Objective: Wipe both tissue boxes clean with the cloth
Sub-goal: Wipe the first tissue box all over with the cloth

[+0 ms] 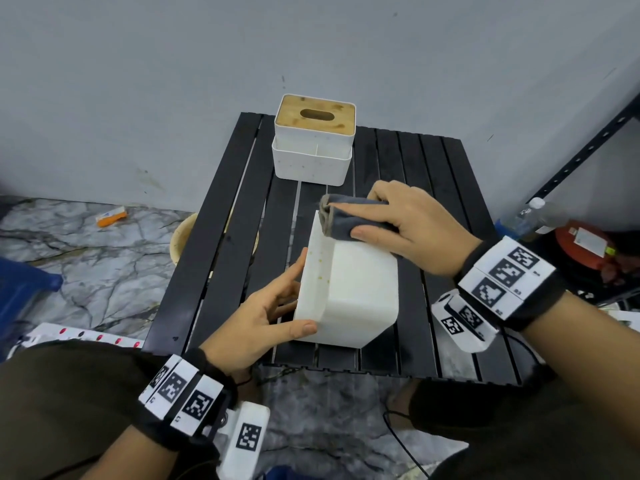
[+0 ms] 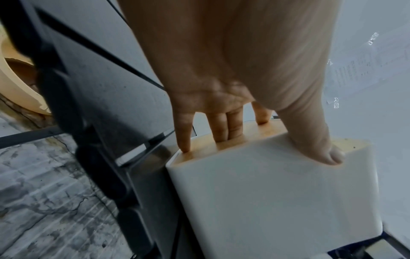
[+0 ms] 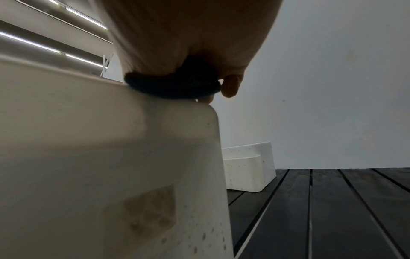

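Tissue box, the white one lying on its side, sits near the front edge of the black slatted table, with small yellowish specks on its left-facing side. The left hand steadies it from the left: thumb along the near top edge, straight fingers pressed flat against the wooden lid face, as the left wrist view shows. The right hand presses a folded grey cloth onto the far top edge of that box, thumb and fingers curled round the fold.

Behind this box, at the table's far edge by the wall, stands the second tissue box, upright, white with a wooden lid and an oval slot, a low white compartment on its front; it too is speckled.

The table stands against a plain grey wall on a marbled grey floor. Left of the table, partly under it, sits a cream bowl or basin; most of it is hidden, so I cannot tell which. Farther left on the floor lies a small orange packet. Right of the table rise a dark perforated shelf post, a clear bottle and a red object that is cut off and hard to make out.

From the right wrist the cloth shows only as a dark roll under the palm, the fingers mostly hidden.
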